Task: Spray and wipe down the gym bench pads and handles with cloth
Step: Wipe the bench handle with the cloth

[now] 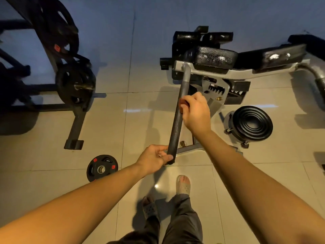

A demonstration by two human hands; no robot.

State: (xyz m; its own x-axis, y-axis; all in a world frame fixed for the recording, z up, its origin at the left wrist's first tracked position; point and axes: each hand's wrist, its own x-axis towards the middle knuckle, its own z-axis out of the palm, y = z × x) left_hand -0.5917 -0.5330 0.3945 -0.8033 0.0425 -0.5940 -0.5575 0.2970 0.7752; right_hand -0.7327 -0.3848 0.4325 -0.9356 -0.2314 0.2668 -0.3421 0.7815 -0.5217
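A long black foam-covered handle (177,124) slants from the grey bench frame (202,72) down toward me. My left hand (153,160) pinches the handle's lower end between thumb and fingers. Wrapped around its middle is my right hand (195,111), with a small dark reddish bit showing under the fingers; whether that is a cloth I cannot tell. The black seat pad (216,56) and back pad (274,56) lie beyond the handle, with shiny wet-looking spots on them. No spray bottle is in view.
A weight rack with black plates (73,81) stands at the left, its foot (73,144) reaching onto the tiled floor. A loose plate (102,167) lies near my left hand. A black ribbed round object (253,123) sits on the right. My sandalled feet (183,184) are below.
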